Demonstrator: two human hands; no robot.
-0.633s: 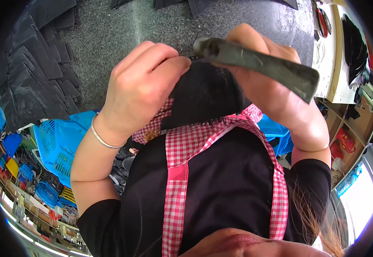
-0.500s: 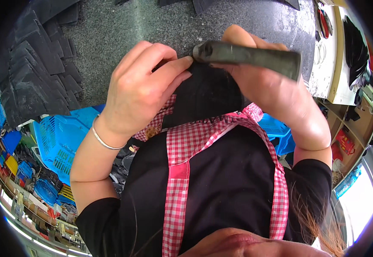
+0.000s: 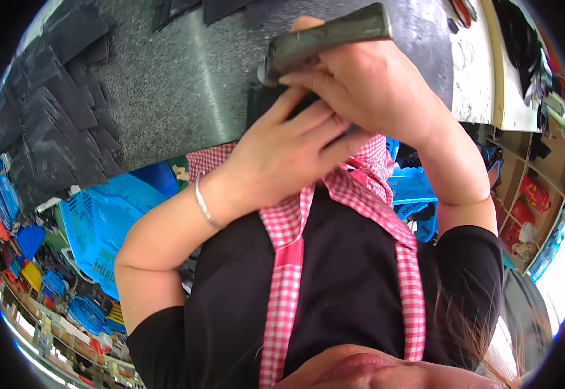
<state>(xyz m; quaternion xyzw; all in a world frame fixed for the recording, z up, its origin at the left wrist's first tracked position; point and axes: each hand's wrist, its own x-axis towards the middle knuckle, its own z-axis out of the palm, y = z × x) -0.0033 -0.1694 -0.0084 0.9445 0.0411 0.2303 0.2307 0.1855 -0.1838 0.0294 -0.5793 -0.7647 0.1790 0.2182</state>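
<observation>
Right hand (image 3: pixel 373 84) clenched on a grey-green metal bar (image 3: pixel 324 35); left hand (image 3: pixel 282 152) grasps a black piece (image 3: pixel 263 100) just beneath, above the speckled worktop (image 3: pixel 185 84) (mostly hidden). Best kept pinned firmly, fingers clear of the bar.

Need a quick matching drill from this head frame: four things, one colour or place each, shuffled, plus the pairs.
Things:
1. grey-green bar
2. blue crate
3. bracelet
4. apron straps

Descriptions:
A. red-and-white check
B. thin band on the left hand's wrist
C. held in the right hand at the top of the view
D. plastic, low at the left beneath the grey worktop

Pairs: 1-C, 2-D, 3-B, 4-A
</observation>
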